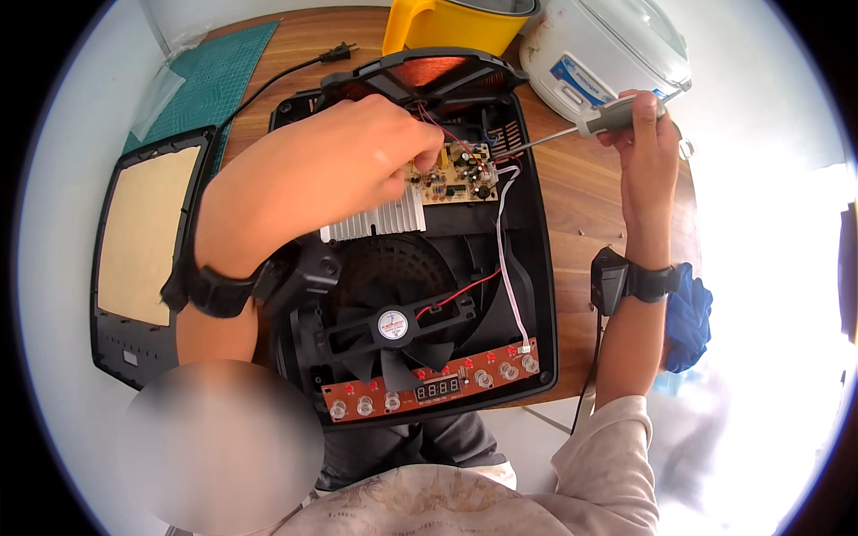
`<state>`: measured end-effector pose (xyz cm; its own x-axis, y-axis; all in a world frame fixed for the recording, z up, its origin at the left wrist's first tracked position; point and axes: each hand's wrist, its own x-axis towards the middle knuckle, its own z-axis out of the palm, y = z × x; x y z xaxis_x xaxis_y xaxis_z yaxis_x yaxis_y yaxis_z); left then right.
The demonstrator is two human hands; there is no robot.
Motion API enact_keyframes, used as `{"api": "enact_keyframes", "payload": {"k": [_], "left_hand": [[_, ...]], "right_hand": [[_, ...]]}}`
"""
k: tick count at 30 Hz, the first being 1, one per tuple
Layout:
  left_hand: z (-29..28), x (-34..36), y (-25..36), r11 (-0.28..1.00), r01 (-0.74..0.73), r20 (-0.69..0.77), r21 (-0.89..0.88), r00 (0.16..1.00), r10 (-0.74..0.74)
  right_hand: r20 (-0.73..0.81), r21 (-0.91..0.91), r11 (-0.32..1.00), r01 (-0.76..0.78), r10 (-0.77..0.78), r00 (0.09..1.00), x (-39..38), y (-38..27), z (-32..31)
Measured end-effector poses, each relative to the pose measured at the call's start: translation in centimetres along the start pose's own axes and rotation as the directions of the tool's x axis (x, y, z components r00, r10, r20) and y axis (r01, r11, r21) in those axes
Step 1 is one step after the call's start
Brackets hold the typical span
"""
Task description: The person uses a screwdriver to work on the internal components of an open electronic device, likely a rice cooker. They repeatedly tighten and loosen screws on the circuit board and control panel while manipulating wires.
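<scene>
An opened induction cooker lies before me, its black housing (pixel 534 259) showing the parts inside. My right hand (pixel 639 129) grips a screwdriver (pixel 615 116) by its grey handle. The thin shaft points left, with its tip at the right edge of the tan circuit board (pixel 458 190). My left hand (pixel 393 134) reaches over the board's left part with curled fingers; what they pinch is hidden. A finned heat sink (pixel 375 223) lies just below that hand. Behind it, the copper coil (pixel 424 73) on its black frame leans up at the housing's far end.
A black fan (pixel 393 326) and a red-brown control board (pixel 438 387) fill the near part. The removed cover (pixel 147 232) stands left, by a green cutting mat (pixel 223 67). A yellow container (pixel 460 25), a white rice cooker (pixel 608 54), a plug (pixel 338 54) and blue cloth (pixel 688 322) surround it.
</scene>
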<state>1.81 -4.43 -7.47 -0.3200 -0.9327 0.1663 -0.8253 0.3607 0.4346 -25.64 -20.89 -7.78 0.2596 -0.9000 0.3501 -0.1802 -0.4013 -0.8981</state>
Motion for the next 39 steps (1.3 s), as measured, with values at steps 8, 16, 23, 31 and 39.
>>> {"api": "enact_keyframes", "payload": {"k": [8,16,23,31,39], "left_hand": [[-2.1,1.1,3.8,0.925,0.046,-0.08,-0.377,0.993,-0.082],[-2.3,2.0,5.6,0.553,0.068,0.018,-0.83,0.995,-0.095],[-1.6,2.1,4.8,0.434,0.059,0.011,-0.899,0.994,-0.112],[-2.1,2.0,5.6,0.499,0.164,0.091,-0.851,0.982,-0.167],[0.7,-0.1,2.6,0.992,0.093,0.044,0.081,0.994,-0.097]], "right_hand": [[0.21,0.115,0.971,0.207,-0.228,0.951,-3.9,-6.7,-0.3],[0.394,-0.039,0.781,0.623,-0.561,0.728,-7.7,-10.1,0.5],[0.411,-0.173,0.776,0.607,-0.503,0.76,-8.0,-9.5,2.8],[0.412,-0.269,0.811,0.52,-0.391,0.823,-7.9,-9.7,1.8],[0.364,-0.768,0.589,0.25,0.082,0.928,-2.1,-1.8,0.1]]}}
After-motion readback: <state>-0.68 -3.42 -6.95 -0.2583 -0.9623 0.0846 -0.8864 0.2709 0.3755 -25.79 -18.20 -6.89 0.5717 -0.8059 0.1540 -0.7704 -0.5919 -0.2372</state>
